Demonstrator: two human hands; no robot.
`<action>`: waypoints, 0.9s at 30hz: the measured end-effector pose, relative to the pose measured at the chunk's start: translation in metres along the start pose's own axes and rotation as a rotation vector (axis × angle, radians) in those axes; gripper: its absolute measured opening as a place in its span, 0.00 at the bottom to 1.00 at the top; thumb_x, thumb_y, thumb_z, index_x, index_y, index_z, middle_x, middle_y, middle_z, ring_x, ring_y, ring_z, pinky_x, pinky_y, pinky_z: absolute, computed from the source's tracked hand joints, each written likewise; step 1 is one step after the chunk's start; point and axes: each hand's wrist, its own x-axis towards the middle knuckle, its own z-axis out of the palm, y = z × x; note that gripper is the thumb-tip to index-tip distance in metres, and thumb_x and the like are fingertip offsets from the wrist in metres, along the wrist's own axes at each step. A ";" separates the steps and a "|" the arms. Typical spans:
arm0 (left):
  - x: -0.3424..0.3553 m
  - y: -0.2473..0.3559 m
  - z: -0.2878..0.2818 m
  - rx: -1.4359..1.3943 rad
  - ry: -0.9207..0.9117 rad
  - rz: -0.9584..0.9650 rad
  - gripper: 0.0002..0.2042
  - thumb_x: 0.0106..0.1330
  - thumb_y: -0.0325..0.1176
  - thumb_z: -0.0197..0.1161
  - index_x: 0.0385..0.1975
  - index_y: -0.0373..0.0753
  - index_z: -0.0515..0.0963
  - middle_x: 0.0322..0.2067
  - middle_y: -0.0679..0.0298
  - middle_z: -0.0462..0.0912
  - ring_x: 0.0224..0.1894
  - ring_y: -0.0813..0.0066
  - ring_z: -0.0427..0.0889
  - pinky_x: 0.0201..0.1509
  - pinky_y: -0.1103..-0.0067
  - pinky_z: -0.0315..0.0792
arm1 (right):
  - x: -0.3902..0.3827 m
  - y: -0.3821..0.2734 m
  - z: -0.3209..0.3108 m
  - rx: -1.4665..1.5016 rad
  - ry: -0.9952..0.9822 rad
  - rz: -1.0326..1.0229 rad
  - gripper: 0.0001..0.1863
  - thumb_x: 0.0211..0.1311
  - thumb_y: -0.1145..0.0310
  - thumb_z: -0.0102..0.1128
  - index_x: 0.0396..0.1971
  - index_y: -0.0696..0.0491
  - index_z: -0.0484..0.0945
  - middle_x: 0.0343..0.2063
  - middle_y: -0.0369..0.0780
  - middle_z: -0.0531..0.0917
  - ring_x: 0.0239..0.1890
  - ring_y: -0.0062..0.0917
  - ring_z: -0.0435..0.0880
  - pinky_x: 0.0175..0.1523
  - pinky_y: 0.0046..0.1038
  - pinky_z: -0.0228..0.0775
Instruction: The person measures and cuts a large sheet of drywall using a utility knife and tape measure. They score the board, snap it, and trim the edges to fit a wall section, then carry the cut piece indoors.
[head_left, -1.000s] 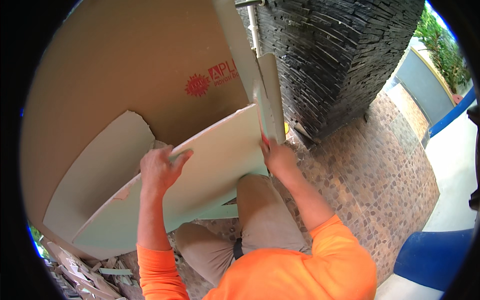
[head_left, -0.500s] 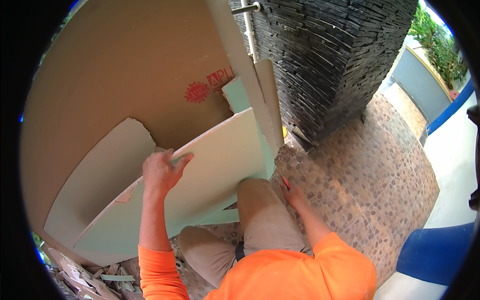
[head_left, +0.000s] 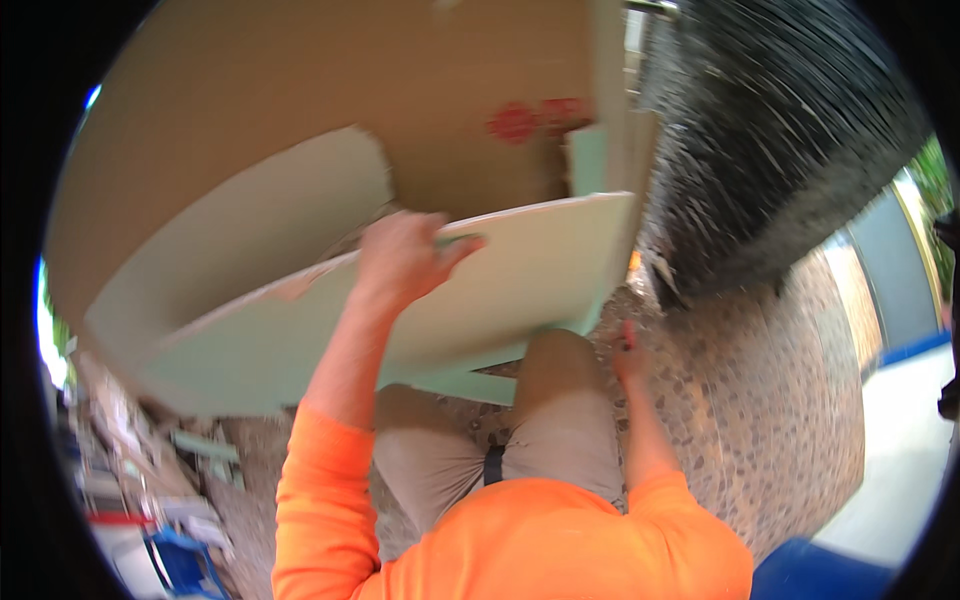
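Left hand [head_left: 405, 262] pinches the top edge of the pale board [head_left: 520, 265], which runs lengthwise from near left to far right. Right hand [head_left: 630, 362], kinda blurry, is just beside its right end, curled round a red tool [head_left: 627, 333].

Dark stone pillar [head_left: 770, 150] (motion-blurred); pebble-patterned floor [head_left: 745, 400]; greenery [head_left: 933, 185] right.

The pale board [head_left: 530, 265] at centre looks smooth and matt, its upper edge rough and chalky. The large brown sheet [head_left: 300, 80] at upper left has a dull, papery face. Upper right, the dark wall [head_left: 760, 160] looks like rough, layered stone. The orange top [head_left: 540, 535] is matt cloth.
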 end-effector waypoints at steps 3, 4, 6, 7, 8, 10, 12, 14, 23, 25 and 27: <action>-0.003 -0.006 0.002 -0.078 0.012 0.015 0.28 0.59 0.64 0.68 0.28 0.39 0.86 0.28 0.50 0.86 0.36 0.47 0.85 0.41 0.58 0.77 | -0.001 -0.057 -0.051 0.383 0.255 -0.330 0.11 0.68 0.65 0.65 0.44 0.54 0.85 0.31 0.38 0.86 0.34 0.25 0.82 0.44 0.30 0.75; -0.004 -0.007 0.001 -0.085 0.029 0.016 0.28 0.59 0.65 0.67 0.28 0.39 0.86 0.28 0.51 0.86 0.36 0.49 0.86 0.41 0.59 0.78 | 0.000 -0.084 -0.071 0.373 0.289 -0.330 0.12 0.70 0.63 0.65 0.44 0.55 0.85 0.34 0.36 0.86 0.36 0.23 0.82 0.46 0.28 0.76; -0.010 -0.009 -0.001 -0.080 -0.001 0.010 0.28 0.59 0.65 0.67 0.30 0.40 0.87 0.29 0.52 0.87 0.37 0.51 0.87 0.43 0.60 0.79 | -0.005 -0.141 -0.113 0.664 0.154 -0.334 0.17 0.76 0.59 0.59 0.55 0.54 0.78 0.29 0.33 0.80 0.31 0.16 0.77 0.39 0.22 0.73; -0.012 -0.009 -0.002 -0.099 0.004 0.010 0.28 0.58 0.65 0.67 0.30 0.41 0.87 0.29 0.53 0.87 0.38 0.51 0.87 0.43 0.60 0.79 | -0.010 -0.171 -0.131 0.899 0.033 -0.417 0.19 0.76 0.60 0.59 0.58 0.56 0.75 0.29 0.33 0.77 0.30 0.15 0.75 0.37 0.22 0.71; -0.014 -0.009 -0.002 -0.105 0.015 0.013 0.27 0.58 0.65 0.67 0.30 0.42 0.88 0.29 0.54 0.87 0.38 0.52 0.87 0.44 0.61 0.79 | -0.017 -0.204 -0.146 1.173 -0.133 -0.503 0.22 0.77 0.60 0.59 0.61 0.59 0.71 0.29 0.33 0.75 0.29 0.14 0.73 0.35 0.21 0.69; -0.019 -0.008 0.000 -0.120 0.039 0.021 0.26 0.57 0.64 0.68 0.30 0.43 0.88 0.29 0.55 0.87 0.39 0.53 0.87 0.44 0.62 0.80 | -0.031 -0.270 -0.163 1.216 -0.217 -0.575 0.25 0.78 0.60 0.56 0.64 0.60 0.66 0.29 0.31 0.74 0.27 0.15 0.70 0.35 0.20 0.68; -0.023 -0.007 0.008 -0.158 0.126 0.020 0.25 0.54 0.62 0.70 0.29 0.42 0.88 0.29 0.56 0.88 0.39 0.55 0.88 0.45 0.63 0.79 | -0.051 -0.330 -0.175 0.861 -0.197 -0.725 0.24 0.77 0.56 0.59 0.62 0.58 0.71 0.30 0.32 0.75 0.28 0.12 0.69 0.35 0.18 0.64; -0.025 -0.009 0.020 -0.182 0.190 0.072 0.24 0.54 0.58 0.72 0.34 0.41 0.87 0.33 0.55 0.88 0.41 0.54 0.87 0.47 0.63 0.79 | -0.071 -0.385 -0.168 0.606 -0.195 -0.829 0.20 0.76 0.56 0.60 0.56 0.56 0.77 0.32 0.33 0.79 0.31 0.16 0.74 0.38 0.20 0.67; -0.055 -0.015 0.057 -0.851 0.419 0.211 0.17 0.63 0.36 0.64 0.52 0.43 0.80 0.59 0.54 0.78 0.63 0.53 0.75 0.72 0.64 0.64 | -0.156 -0.508 -0.035 -0.037 -0.583 -1.459 0.13 0.67 0.65 0.65 0.46 0.55 0.81 0.39 0.51 0.85 0.42 0.49 0.84 0.47 0.39 0.75; -0.090 -0.020 0.067 -0.586 0.627 0.301 0.18 0.62 0.37 0.66 0.52 0.44 0.80 0.62 0.53 0.74 0.66 0.50 0.71 0.74 0.62 0.61 | -0.164 -0.507 -0.020 -0.123 -0.708 -1.429 0.13 0.66 0.64 0.66 0.45 0.54 0.82 0.35 0.51 0.85 0.39 0.49 0.84 0.45 0.40 0.75; -0.131 -0.028 0.080 -0.396 0.700 0.335 0.19 0.61 0.38 0.67 0.53 0.45 0.79 0.65 0.53 0.72 0.68 0.49 0.69 0.76 0.58 0.58 | -0.165 -0.508 -0.010 -0.170 -0.576 -1.456 0.12 0.65 0.63 0.67 0.44 0.53 0.82 0.31 0.50 0.85 0.36 0.49 0.84 0.42 0.41 0.75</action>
